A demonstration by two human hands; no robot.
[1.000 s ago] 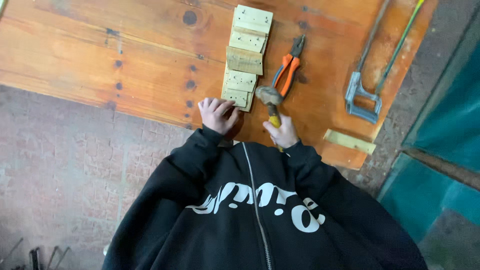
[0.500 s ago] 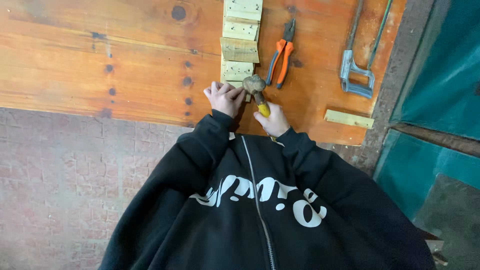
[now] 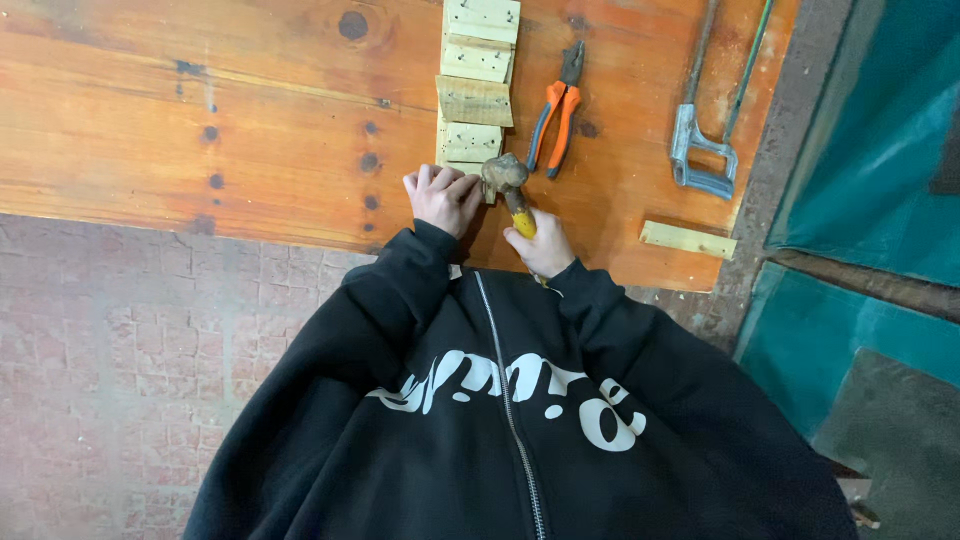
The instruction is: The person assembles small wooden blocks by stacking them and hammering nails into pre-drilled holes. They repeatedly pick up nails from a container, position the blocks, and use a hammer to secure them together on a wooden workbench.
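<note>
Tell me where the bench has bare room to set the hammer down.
Broad bare wood lies left of the row of blocks and left hand. A smaller patch sits between pliers and hacksaw. It is crowded where the right hand holds the hammer.

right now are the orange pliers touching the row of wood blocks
Apart. The head view shows bare tabletop between the pliers and the wood blocks.

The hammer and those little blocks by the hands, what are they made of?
The hammer in the right hand looks like it has a dull, worn metal head, grey-brown, and a yellow handle, perhaps plastic or painted wood. The little blocks under the left hand seem to be pale bare wood with visible grain, lying on an orange varnished wooden table.
</note>
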